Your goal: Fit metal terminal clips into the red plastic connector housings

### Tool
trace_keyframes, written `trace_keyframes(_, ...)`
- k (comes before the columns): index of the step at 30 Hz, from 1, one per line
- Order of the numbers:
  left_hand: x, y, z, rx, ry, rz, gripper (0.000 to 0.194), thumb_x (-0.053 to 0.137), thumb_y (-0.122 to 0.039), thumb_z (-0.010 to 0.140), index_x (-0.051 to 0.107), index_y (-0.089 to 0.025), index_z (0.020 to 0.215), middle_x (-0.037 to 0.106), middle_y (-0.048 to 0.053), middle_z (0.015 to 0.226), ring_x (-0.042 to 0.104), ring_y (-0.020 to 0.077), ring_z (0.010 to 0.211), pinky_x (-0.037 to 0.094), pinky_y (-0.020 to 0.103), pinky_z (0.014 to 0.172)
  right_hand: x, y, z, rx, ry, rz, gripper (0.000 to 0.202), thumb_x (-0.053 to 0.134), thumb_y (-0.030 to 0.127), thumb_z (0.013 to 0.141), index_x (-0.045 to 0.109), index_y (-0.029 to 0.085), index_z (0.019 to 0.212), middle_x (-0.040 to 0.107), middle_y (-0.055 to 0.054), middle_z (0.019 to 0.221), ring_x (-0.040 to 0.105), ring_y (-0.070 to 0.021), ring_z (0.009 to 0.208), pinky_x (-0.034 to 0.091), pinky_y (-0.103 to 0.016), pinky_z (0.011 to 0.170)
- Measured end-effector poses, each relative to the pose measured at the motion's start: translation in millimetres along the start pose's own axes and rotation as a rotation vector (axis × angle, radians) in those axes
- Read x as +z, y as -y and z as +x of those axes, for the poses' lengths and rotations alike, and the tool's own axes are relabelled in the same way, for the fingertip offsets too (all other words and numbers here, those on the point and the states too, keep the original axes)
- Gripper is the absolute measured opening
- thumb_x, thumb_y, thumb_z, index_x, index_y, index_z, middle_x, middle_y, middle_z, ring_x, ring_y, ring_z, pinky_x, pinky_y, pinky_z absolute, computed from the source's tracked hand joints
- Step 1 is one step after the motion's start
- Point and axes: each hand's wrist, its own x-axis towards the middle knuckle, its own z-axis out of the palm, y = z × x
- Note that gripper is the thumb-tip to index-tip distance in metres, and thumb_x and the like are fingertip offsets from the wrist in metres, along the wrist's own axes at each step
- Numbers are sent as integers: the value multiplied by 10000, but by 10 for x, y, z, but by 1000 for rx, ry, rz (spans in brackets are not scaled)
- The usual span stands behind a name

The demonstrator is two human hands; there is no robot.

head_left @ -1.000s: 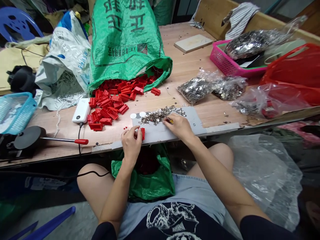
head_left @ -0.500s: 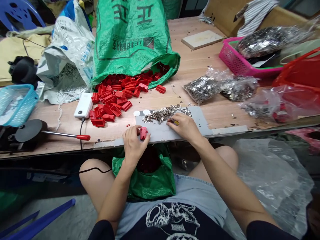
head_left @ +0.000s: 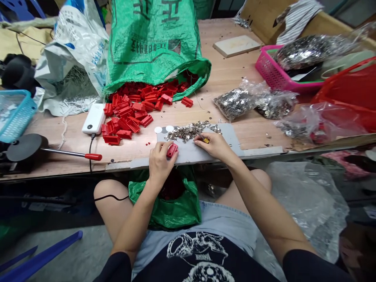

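My left hand [head_left: 161, 159] grips a small red plastic housing [head_left: 172, 150] between thumb and fingers, over the left part of a grey mat [head_left: 235, 137]. In my right hand [head_left: 214, 145] is a thin tool with a yellow handle [head_left: 206, 140], pinched near its tip end. That tool points at a heap of small metal pieces [head_left: 188, 131] on the mat. Whether a metal piece is at its tip is too small to tell. Further left, many red housings [head_left: 126, 117] spill from a green woven sack [head_left: 152, 43].
A white power bank [head_left: 94, 118] and a lever [head_left: 70, 153] with a red grip are at left. Bags of metal pieces [head_left: 235, 102] and a pink basket [head_left: 272, 70] stand at right. An open green bag [head_left: 179, 215] hangs below the table edge.
The camera view has shifted a little. My left hand has turned the red housing to a tilt and moved slightly nearer my right hand, which still holds the tool by the metal heap.
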Motion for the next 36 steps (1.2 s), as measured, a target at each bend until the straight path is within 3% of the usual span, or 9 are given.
trace_keyframes(3, 60, -72, -12, -43, -33, -9, 446, 786, -362, 870, 625, -231, 1265, 618, 70, 1137, 656, 176, 850, 526, 311, 795, 2, 26, -12, -38, -4, -20, 160, 646, 331, 870, 759, 217, 875, 793, -45, 899, 713, -235, 846, 504, -349, 802)
trace_keyframes(8, -35, -68, 14, -79, 59, -123, 556, 848, -376, 801, 607, -270, 1291, 571, 43, 1190, 638, 116, 751, 551, 278, 766, 9, 42, 5, -77, 13, -27, 159, 642, 335, 875, 753, 223, 892, 785, -44, 897, 711, -233, 832, 514, -353, 795)
trace_keyframes(11, -114, -20, 31, -33, 150, -139, 655, 854, -282, 777, 561, -295, 1363, 549, 59, 1262, 674, 184, 976, 565, 320, 898, 30, 27, 10, -139, 35, -3, 173, 630, 347, 893, 749, 223, 916, 783, -55, 935, 714, -235, 864, 524, -364, 820)
trace_keyframes(16, -220, 21, 56, 114, 238, -137, 810, 820, -216, 790, 424, -301, 1491, 545, 84, 1437, 506, 281, 1352, 426, 455, 1173, 18, -10, -38, -249, 58, 9, 178, 625, 335, 922, 758, 218, 949, 764, -78, 994, 712, -233, 928, 547, -373, 856)
trace_keyframes(20, -253, 56, 70, 126, 267, -143, 849, 806, -195, 800, 376, -311, 1522, 547, 60, 1493, 484, 276, 1352, 415, 463, 1173, 8, -25, -95, -303, 53, -46, 223, 638, 359, 939, 778, 220, 1043, 726, -96, 1091, 705, -235, 980, 553, -378, 881)
trace_keyframes(26, -193, 120, 61, 76, 237, -168, 796, 787, -168, 818, 420, -307, 1511, 649, 52, 1339, 552, 255, 1226, 466, 434, 1101, 42, -44, -77, -277, 61, -160, 245, 618, 398, 956, 793, 242, 1026, 716, -79, 1040, 701, -221, 883, 551, -364, 806)
trace_keyframes(29, -165, 120, 53, 59, 205, -185, 796, 797, -149, 806, 442, -318, 1498, 667, 42, 1297, 570, 243, 1192, 476, 421, 1087, 71, 15, -70, -240, -2, -106, 250, 612, 406, 947, 793, 234, 935, 737, -85, 987, 688, -230, 868, 541, -375, 799)
trace_keyframes(32, -141, 114, 43, 55, 180, -184, 811, 810, -151, 799, 439, -319, 1500, 682, 37, 1276, 580, 240, 1166, 483, 415, 1074, 142, 168, -112, -89, -64, 79, 245, 685, 445, 888, 783, 221, 875, 755, -64, 899, 668, -224, 822, 526, -366, 774)
trace_keyframes(36, -111, 115, 27, 78, 155, -163, 810, 828, -182, 794, 442, -302, 1496, 685, 44, 1293, 581, 242, 1143, 493, 406, 1050, 277, 386, -197, 186, 33, 408, 368, 773, 549, 779, 777, 189, 856, 673, 0, 689, 498, -132, 558, 392, -276, 526)
